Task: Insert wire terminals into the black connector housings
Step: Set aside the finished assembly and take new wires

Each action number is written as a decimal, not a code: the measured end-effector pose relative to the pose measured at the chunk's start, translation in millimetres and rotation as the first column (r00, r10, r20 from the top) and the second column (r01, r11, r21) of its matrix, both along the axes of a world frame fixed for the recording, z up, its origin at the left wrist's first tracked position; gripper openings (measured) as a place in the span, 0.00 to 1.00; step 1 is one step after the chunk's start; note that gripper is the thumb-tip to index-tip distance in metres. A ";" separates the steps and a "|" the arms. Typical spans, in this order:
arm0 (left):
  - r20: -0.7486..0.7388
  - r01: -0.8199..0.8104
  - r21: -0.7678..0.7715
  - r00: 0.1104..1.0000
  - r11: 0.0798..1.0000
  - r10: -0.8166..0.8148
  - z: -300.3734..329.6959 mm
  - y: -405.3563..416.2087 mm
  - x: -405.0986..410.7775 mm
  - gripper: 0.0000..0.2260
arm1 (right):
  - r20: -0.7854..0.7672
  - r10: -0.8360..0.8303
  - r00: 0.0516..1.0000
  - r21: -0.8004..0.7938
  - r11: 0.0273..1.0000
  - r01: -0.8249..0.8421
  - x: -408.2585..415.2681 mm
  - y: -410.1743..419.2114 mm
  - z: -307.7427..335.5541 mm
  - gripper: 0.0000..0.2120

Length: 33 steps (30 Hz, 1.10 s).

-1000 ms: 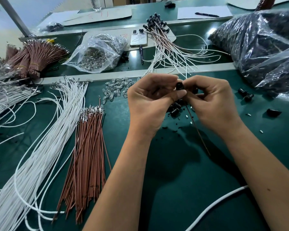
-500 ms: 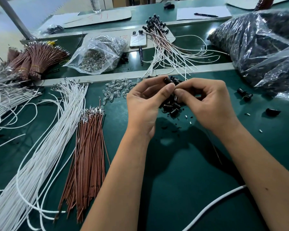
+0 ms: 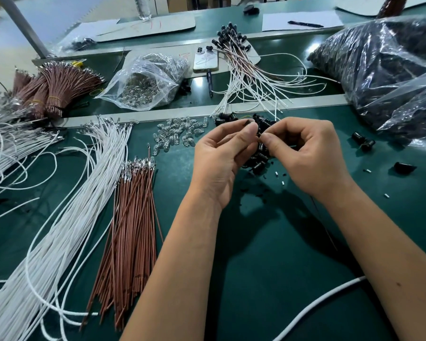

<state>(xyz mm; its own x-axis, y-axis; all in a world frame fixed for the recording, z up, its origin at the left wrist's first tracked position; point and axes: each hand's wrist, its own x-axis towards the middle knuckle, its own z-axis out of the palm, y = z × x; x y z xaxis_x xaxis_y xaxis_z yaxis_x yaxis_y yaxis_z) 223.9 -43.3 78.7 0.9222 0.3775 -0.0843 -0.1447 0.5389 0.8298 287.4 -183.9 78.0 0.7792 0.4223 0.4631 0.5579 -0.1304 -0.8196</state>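
Head view: both hands, left (image 3: 219,158) and right (image 3: 308,153), pinch small parts above the black connector housings (image 3: 260,158).

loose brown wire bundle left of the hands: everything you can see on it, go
The loose brown wire bundle is a sheaf of thin reddish-brown insulated wires lying flat on the green mat, running from near the person up toward the clear caps. Small shiny metal terminals tip the far ends; the near ends fan out unevenly. No tie is visible. The white wires lie alongside on its left. Neither hand touches it.
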 end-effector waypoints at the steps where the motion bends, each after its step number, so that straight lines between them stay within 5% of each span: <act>1: 0.000 -0.002 0.016 1.000 1.000 0.002 -0.2 0.4 -0.3 0.05 | 0.004 -0.001 1.000 -0.003 1.000 0.001 -0.1 0.2 -0.2 0.05; 10: -0.075 -0.048 0.073 0.996 0.996 0.053 5.9 -2.3 -2.2 0.07 | -0.034 0.029 0.999 0.045 0.999 -0.027 -2.9 9.5 -6.3 0.04; 17: -0.094 -0.263 0.200 0.954 0.944 0.286 18.7 19.7 -10.7 0.04 | -0.091 0.071 0.993 -0.020 0.997 -0.073 -9.8 47.5 9.3 0.07; 21: -0.171 -0.446 0.383 0.826 0.809 0.537 24.6 73.5 -30.7 0.06 | -0.171 0.124 0.977 -0.127 0.981 -0.147 -7.8 103.3 28.4 0.15; 24: -0.220 -0.499 0.517 0.707 0.695 0.672 20.0 111.7 -54.9 0.09 | -0.244 0.153 0.958 -0.342 0.911 -0.232 -15.1 161.0 32.7 0.12; 31: -0.245 -0.258 0.889 0.430 0.379 0.869 19.5 156.9 -103.3 0.11 | -0.187 0.079 0.979 -0.612 0.770 -0.179 -58.3 269.2 26.0 0.16; 33: -0.269 -0.172 0.917 0.395 0.359 0.878 20.0 162.9 -107.9 0.11 | -0.184 0.029 0.983 -0.623 0.769 -0.140 -63.0 281.3 20.8 0.12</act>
<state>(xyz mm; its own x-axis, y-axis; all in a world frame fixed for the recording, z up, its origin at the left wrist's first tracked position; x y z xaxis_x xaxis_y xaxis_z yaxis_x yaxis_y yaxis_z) 116.0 119.6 98.7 0.2230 0.9721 0.0731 0.5990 -0.1958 0.7764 224.4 97.4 98.8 0.7637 0.6433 -0.0545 0.4654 -0.6070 -0.6442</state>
